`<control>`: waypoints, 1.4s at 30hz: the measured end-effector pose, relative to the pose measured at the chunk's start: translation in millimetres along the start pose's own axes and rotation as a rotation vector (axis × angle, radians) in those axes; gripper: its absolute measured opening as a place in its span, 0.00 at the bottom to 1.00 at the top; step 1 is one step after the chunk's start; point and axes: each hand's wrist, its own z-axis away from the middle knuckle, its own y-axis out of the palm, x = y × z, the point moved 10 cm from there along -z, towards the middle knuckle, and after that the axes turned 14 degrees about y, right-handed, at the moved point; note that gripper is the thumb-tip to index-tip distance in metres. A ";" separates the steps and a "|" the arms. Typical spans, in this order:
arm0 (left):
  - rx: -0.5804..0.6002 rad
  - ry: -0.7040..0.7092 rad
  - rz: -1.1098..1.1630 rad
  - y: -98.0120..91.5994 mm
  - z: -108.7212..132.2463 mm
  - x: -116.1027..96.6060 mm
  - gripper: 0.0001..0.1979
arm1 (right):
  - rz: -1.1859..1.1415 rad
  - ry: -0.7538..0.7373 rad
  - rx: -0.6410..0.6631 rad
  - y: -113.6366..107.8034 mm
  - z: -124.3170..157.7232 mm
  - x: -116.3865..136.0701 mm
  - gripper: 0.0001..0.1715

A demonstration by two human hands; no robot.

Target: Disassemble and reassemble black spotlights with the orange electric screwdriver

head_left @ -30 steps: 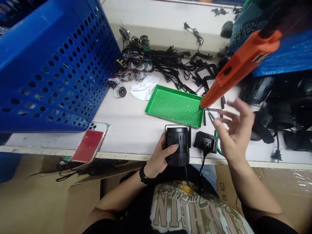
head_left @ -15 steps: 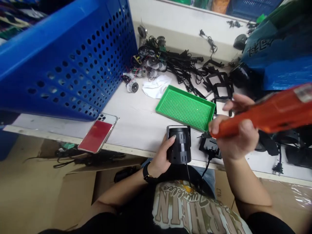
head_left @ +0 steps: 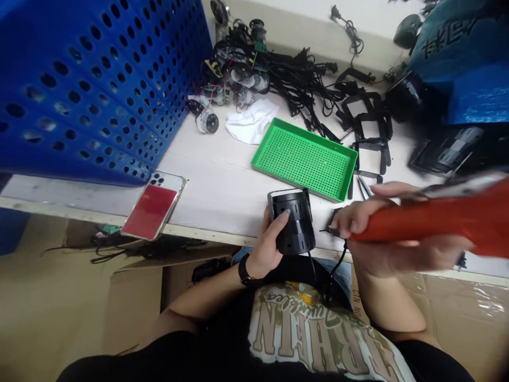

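My left hand (head_left: pixel 267 250) is wrapped round a black cylindrical lamp housing (head_left: pixel 297 229) at the table's front edge, thumb on its side. A U-shaped bracket spans the housing's upper end, and a thin cord hangs below. To the right, my right hand (head_left: pixel 392 257) grips an orange electric screwdriver (head_left: pixel 433 220), partly smeared by motion. Its thin bit points left toward the housing, apart from it. Behind the housing lies a shallow green perforated tray (head_left: pixel 304 159). The screwdriver and hand partly cover a black object on the table.
A large blue perforated basket (head_left: pixel 99 90) stands at the left, near a red-backed phone (head_left: pixel 153 207). Tangled black cables (head_left: pixel 296 79), small motor-like parts (head_left: pixel 207 119), a white cloth (head_left: pixel 252 122) and black brackets (head_left: pixel 369 124) lie behind. A blue plastic bag (head_left: pixel 465 69) is far right.
The screwdriver has swung to a more level position, its bit nearer the lamp housing. The housing is tilted slightly. The whole view has shifted a little.
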 end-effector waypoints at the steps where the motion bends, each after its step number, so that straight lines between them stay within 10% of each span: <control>1: 0.005 0.012 -0.001 0.7 0.2 -0.7 0.30 | -0.015 -0.032 0.020 -0.6 6.4 3.6 0.34; 16: 0.019 0.075 -0.043 25.5 4.4 -14.3 0.30 | 0.142 -0.227 0.022 3.0 24.9 3.5 0.30; 42: 0.054 -0.005 0.089 31.8 -6.7 0.9 0.32 | -0.077 -0.131 -0.052 -13.6 28.3 30.2 0.33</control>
